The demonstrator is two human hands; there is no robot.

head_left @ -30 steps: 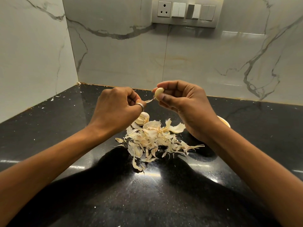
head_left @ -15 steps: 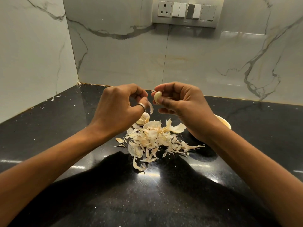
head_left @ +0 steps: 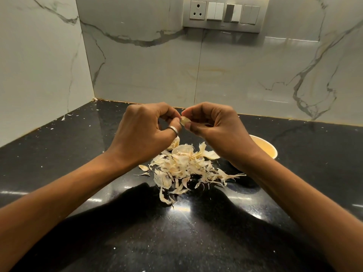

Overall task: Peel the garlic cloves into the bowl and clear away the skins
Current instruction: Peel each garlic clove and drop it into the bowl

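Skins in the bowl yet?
No, the garlic skins lie heaped on the black counter, beside the bowl.

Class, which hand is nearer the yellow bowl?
Right. The right hand is held just left of the bowl, wrist overlapping its rim; the left hand is farther left, past the garlic clove.

Left hand (head_left: 145,132) curled, right hand (head_left: 214,125) pinching

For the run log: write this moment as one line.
right hand: holds clove; left hand: pinches clove; skins: piled on counter
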